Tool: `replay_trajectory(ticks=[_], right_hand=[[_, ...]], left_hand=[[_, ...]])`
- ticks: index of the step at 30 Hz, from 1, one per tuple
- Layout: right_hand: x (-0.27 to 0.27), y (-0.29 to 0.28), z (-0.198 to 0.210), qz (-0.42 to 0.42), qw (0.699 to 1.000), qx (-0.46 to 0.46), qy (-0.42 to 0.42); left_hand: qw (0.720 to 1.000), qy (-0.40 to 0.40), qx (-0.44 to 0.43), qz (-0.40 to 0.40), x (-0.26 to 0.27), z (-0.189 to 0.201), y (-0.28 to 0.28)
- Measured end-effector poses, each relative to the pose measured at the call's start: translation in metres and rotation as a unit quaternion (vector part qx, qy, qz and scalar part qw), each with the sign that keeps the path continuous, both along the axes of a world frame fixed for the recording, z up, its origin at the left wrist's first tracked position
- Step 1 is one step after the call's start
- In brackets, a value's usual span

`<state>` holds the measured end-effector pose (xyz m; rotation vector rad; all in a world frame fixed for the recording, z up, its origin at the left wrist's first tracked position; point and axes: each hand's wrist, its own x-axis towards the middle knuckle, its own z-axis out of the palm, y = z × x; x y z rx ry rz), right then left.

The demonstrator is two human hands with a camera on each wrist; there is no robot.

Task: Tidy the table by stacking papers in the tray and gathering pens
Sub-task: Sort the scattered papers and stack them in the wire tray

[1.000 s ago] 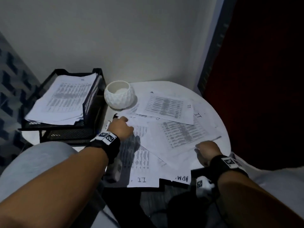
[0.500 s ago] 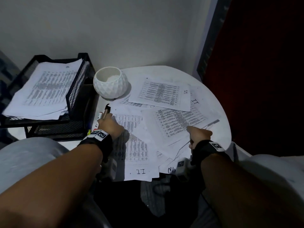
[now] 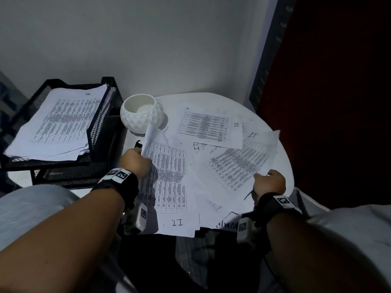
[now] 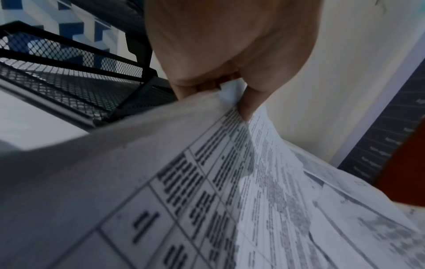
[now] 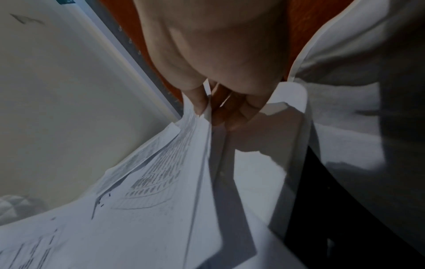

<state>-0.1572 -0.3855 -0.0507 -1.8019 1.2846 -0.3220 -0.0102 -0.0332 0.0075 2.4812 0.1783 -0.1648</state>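
Note:
Several printed sheets (image 3: 211, 127) lie scattered over the round white table (image 3: 222, 100). My left hand (image 3: 135, 162) pinches the left edge of the sheet marked I.T. (image 3: 169, 182), which curls upward; in the left wrist view the thumb and fingers (image 4: 250, 102) clamp that paper (image 4: 207, 182). At the table's right edge my right hand (image 3: 269, 181) pinches the edges of several sheets (image 3: 239, 166), seen lifted in the right wrist view (image 5: 172, 172). A pen's black tip (image 3: 138, 143) shows just behind my left hand. The black mesh tray (image 3: 101, 123) at the left holds a paper stack (image 3: 61, 121).
A white faceted bowl (image 3: 141, 116) stands between the tray and the loose papers. A wall runs close behind the table, and a dark red panel (image 3: 338, 102) fills the right side. My knees lie below the table's near edge.
My left hand went from resting by the pen to pinching and lifting the I.T. sheet's edge. My right hand slid right and took hold of the sheets at the table's right edge.

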Motion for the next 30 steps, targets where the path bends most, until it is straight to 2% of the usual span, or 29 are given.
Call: replay_trajectory(ticks=[7, 10, 17, 22, 26, 30], right_hand=[[-0.036, -0.012, 0.026, -0.011, 0.997, -0.041, -0.066], [-0.045, -0.012, 0.038, -0.054, 0.991, -0.027, -0.12], [-0.05, -0.019, 0.086, -0.119, 0.951, -0.027, -0.283], [-0.049, -0.029, 0.11, -0.173, 0.916, 0.055, -0.358], [-0.052, -0.025, 0.119, -0.143, 0.892, 0.186, -0.386], [-0.047, -0.01, 0.113, -0.087, 0.894, 0.27, -0.348]], left_hand=[[1.0, -0.01, -0.01, 0.015, -0.005, 0.012, 0.017], [0.999, -0.017, -0.022, 0.016, -0.007, 0.015, 0.022], [0.994, -0.074, -0.066, 0.047, -0.011, 0.031, 0.031], [0.993, -0.064, -0.087, 0.049, -0.011, 0.035, 0.038], [0.992, -0.059, -0.093, 0.054, -0.013, 0.033, 0.043], [0.992, -0.064, -0.097, 0.046, -0.011, 0.032, 0.047]])
